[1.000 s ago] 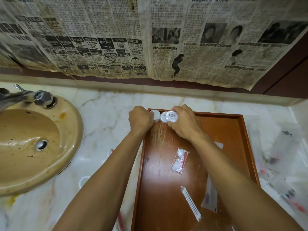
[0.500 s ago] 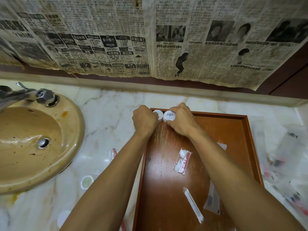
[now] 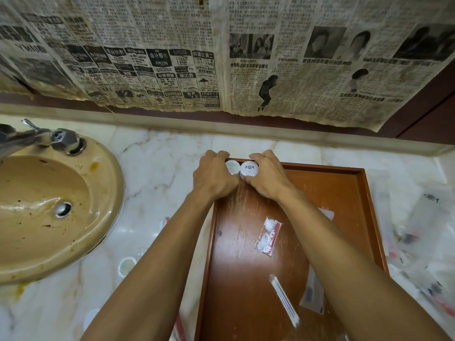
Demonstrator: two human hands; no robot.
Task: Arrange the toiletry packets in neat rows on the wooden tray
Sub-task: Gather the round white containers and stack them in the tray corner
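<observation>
- Here, both forearms stretched forward from the bottom edge, converging at the far left corner of the wooden tray [image 3: 344, 207].
- Left hand [image 3: 214, 177] knuckles up, fingers curled over the tray's far rim, closed around a round white packet [image 3: 232, 166] with a faint speckled top.
- Right hand [image 3: 267, 177] mirrored beside it, fingers hooked over the rim, thumb low, gripping a second round white packet with a dark emblem [image 3: 249, 169].
- Two round packets touching side by side, pressed against the far wall of the tray in the corner.
- Wrists nearly meeting above the tray floor, palms facing down and slightly inward.
- Farther back on the tray floor: a clear packet of cotton balls with a red strip [image 3: 268, 233], tilted; a slim cotton-swab packet [image 3: 284, 300] lying diagonally; a flat clear sachet [image 3: 312, 297] partly hidden under the right forearm.
- Tray resting on the marble counter [image 3: 157, 173], just right of the tan sink [image 3: 49, 207].
- More clear packets [image 3: 418, 232] scattered on the counter right of the tray, blurred.
- Another round packet [image 3: 126, 265] on the counter left of the tray, near the left forearm.
</observation>
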